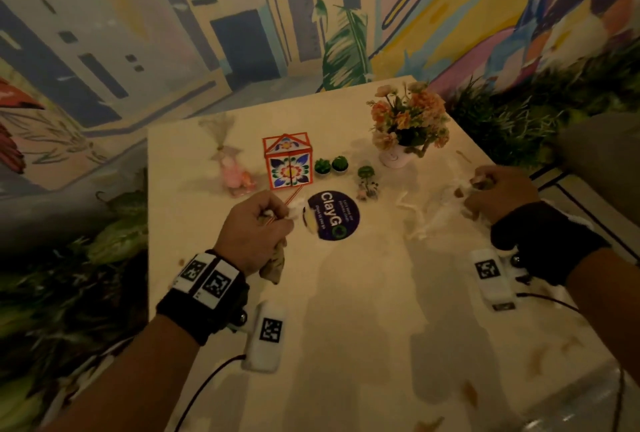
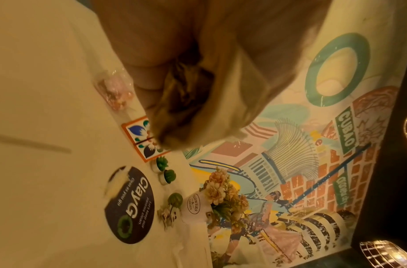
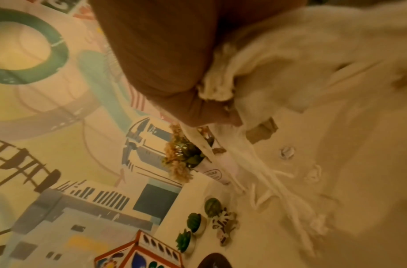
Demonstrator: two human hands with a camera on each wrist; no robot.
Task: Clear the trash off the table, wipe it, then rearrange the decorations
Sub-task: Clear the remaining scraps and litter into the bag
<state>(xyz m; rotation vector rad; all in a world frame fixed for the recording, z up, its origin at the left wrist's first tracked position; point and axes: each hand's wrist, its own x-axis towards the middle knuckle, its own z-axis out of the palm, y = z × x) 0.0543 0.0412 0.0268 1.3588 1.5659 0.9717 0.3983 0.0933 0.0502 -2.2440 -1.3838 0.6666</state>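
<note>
My left hand (image 1: 266, 224) hovers over the white table (image 1: 346, 310), just in front of the floral box (image 1: 287, 165). It grips a wad of trash: crumpled brown paper (image 2: 184, 94), a red-striped straw (image 1: 292, 197) and a bit of white tissue. At the table's right side my right hand (image 1: 485, 189) clutches torn white tissue (image 3: 220, 87), whose long strips (image 1: 433, 220) trail onto the table. The decorations are two small succulents (image 1: 330, 165), a tiny tree figurine (image 1: 367, 182), a flower pot (image 1: 408, 127) and a pink wrapped ornament (image 1: 233, 172).
A round dark ClayGo sticker (image 1: 330, 215) lies at the table's middle with a white scrap on its left edge. Brown scraps (image 1: 467, 393) lie near the front right corner. A painted wall stands behind the table, and artificial greenery (image 1: 512, 120) flanks both sides.
</note>
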